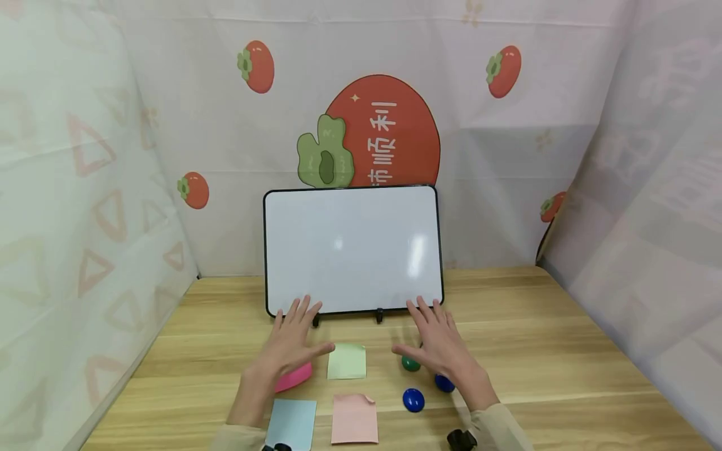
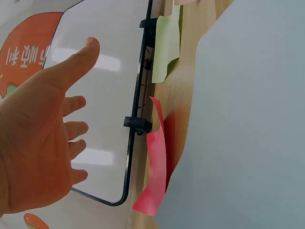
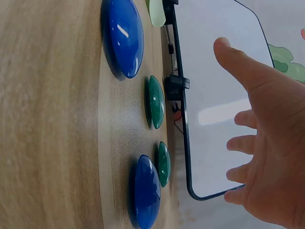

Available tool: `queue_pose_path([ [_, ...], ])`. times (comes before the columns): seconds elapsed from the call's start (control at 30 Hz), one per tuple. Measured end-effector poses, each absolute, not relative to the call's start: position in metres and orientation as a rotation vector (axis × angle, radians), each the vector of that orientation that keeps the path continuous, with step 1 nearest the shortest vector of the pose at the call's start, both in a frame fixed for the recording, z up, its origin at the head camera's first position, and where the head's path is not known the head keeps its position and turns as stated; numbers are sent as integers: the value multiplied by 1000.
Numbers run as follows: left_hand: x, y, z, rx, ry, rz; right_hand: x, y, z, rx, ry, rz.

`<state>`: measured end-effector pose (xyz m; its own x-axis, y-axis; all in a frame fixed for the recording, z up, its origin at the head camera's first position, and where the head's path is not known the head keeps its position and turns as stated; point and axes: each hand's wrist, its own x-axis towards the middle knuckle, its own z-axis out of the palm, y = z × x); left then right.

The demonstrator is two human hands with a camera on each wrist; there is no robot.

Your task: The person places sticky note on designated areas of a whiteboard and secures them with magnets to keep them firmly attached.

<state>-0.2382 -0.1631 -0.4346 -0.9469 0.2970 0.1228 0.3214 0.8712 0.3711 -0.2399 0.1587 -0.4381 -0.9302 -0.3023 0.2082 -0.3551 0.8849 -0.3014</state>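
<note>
Head view: whiteboard [image 1: 352, 250] stands upright, leaning back slightly, on two black supports [image 1: 380, 316] at the far part of the wooden table [image 1: 186, 363]. Left hand [image 1: 290, 346] and right hand [image 1: 442, 346] hang in front of its lower corners, fingers spread, thumbs pointing inward; neither holds anything. Between them lies the green note [image 1: 346, 362]; nearer are the pink note [image 1: 354, 421], one corner curled, and the blue note [image 1: 291, 425]. A bright pink note [image 1: 296, 378] is partly hidden by the left hand. By the right hand: two blue discs [image 1: 413, 400] and a green disc [image 1: 412, 363].

Left wrist view: hand fully extended, thumb well apart, grasp empty. Bright pink note is curled up off the table.

Right wrist view: same open posture, nothing gripped. A second green disc [image 3: 164, 164] shows beside a blue one.

Progress (judged): board set up and materials laid out; all visible notes and discs lie on the table, none on the board. Handling appears not yet begun. Contact between fingertips and board: cannot tell.
</note>
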Motion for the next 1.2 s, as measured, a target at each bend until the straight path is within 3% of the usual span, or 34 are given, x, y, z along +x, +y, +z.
queue_pose_path([
  [1.2,-234,-201,-428,-277,-3051,-838,-244,163,-440,603,-2948,503],
])
